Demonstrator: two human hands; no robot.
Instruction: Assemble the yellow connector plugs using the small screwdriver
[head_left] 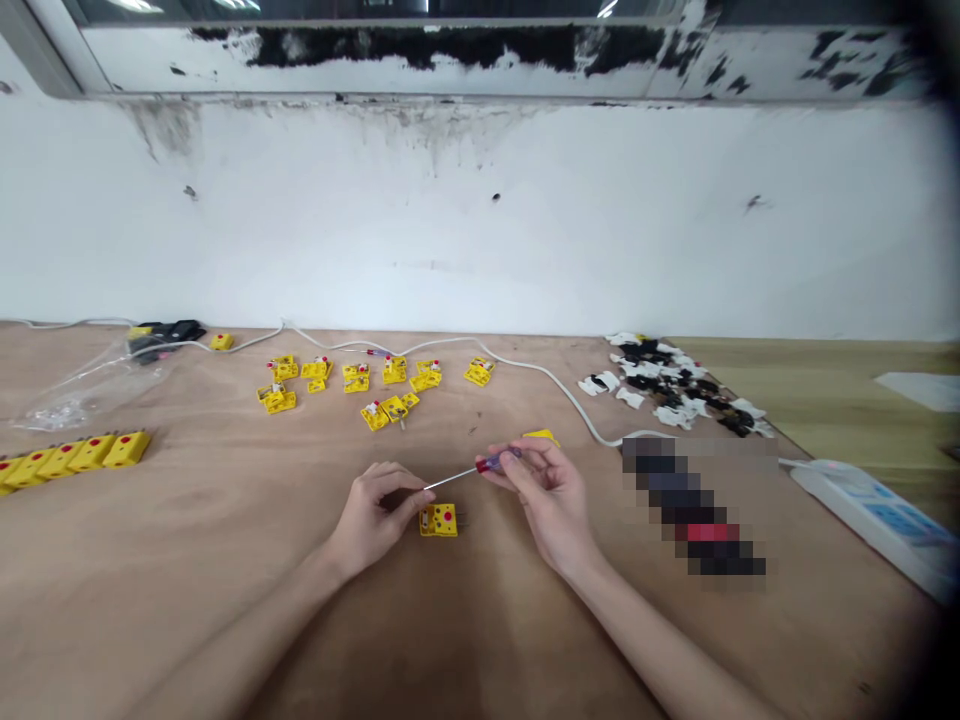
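Right, head view only. The screwdriver is held in the right hand, center of frame, handle pinched between thumb and fingers, blade pointed left and slightly down. Its tip is met by the left hand, thumb and fingers closed at the blade end; whether a small screw is also pinched there can't be told. The open yellow connector lies flat on the wooden table just below the tip, lower center, prongs to the right; contact with the left thumb can't be confirmed.

Step judged to be lining up the tip over the connector. For a clean job: tip should be guided by the left fingers, then the blade brought more upright; at the present slant the slot would likely be cammed out. Connector should be braced by spare left fingers, since it's small and could be spun by torque. Light pressure first, turns only once seated. The loose yellow parts, upper center, are well apart from the hands and needn't be disturbed.
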